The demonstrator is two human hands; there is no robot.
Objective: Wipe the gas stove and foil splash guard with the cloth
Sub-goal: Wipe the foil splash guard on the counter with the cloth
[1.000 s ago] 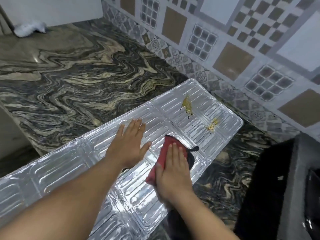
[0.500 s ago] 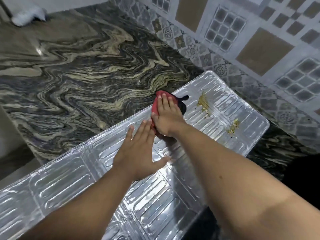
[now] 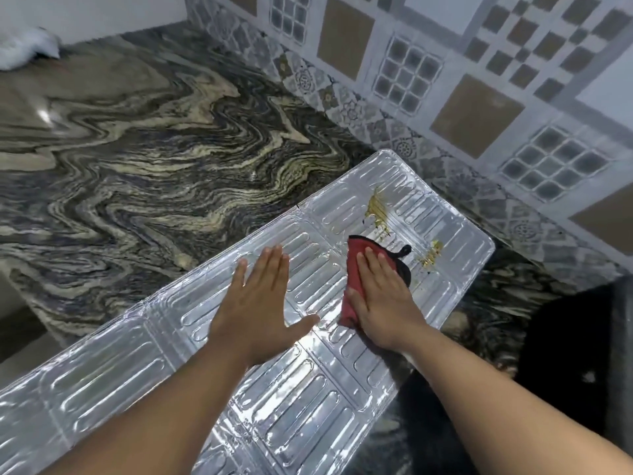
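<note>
My right hand (image 3: 380,303) lies flat, fingers extended and together, pressing the red cloth (image 3: 356,269) onto the foil splash guard (image 3: 308,406); the grip is an open palm, not a pinch. My left hand (image 3: 260,303) is likewise spread flat, thumb out, bearing directly on the foil just beside the cloth. The guard lies flat on the marbled surface (image 3: 137,159). Two yellow stains (image 3: 376,209) sit on the foil's far panel, the nearer one just beyond the cloth's upper edge. A patterned tile wall (image 3: 479,80) borders the surface. I see no stove clearly.
</note>
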